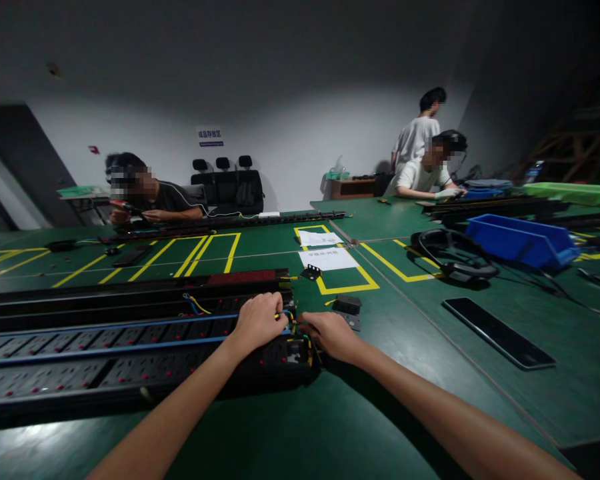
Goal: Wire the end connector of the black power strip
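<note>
A long black power strip lies open along the green table in front of me, with rows of sockets and blue wires running its length. My left hand is curled on top of its right end, fingers closed on the yellow and blue wires there. My right hand is closed too, pinching at the same wire bundle at the strip's end. A small black end piece lies on the table just behind my right hand.
More black strip housings lie behind. White paper sheets sit in yellow-taped boxes. To the right are a black headset, a blue bin and a flat black cover. A person works at far left; two people at far right.
</note>
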A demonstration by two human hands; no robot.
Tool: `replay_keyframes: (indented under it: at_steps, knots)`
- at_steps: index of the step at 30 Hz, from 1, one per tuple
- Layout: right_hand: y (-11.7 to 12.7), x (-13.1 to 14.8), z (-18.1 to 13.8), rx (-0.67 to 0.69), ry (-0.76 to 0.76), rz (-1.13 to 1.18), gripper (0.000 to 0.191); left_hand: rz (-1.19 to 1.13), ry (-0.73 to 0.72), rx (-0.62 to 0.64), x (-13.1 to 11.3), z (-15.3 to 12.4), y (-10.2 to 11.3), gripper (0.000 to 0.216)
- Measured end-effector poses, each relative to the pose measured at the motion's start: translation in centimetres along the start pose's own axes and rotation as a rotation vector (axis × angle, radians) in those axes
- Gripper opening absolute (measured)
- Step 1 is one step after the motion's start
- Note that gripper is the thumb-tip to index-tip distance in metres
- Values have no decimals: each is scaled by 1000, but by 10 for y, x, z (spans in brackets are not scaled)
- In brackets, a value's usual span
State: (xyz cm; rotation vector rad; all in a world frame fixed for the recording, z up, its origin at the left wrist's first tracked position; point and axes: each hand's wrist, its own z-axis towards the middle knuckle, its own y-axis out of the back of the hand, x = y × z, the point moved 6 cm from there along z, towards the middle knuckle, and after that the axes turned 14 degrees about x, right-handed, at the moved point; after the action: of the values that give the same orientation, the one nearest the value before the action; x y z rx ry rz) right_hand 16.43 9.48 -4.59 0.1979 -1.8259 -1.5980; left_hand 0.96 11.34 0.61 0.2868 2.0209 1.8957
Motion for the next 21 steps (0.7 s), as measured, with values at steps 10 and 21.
replay_keyframes:
  at_steps: [10,21]
  knots:
    - [2,0,1,-46,85,55,24,-27,-1,17,1,1,1,9]
    - [1,-1,-1,-39,61,79,25,-139,4,44,8,4,1,8]
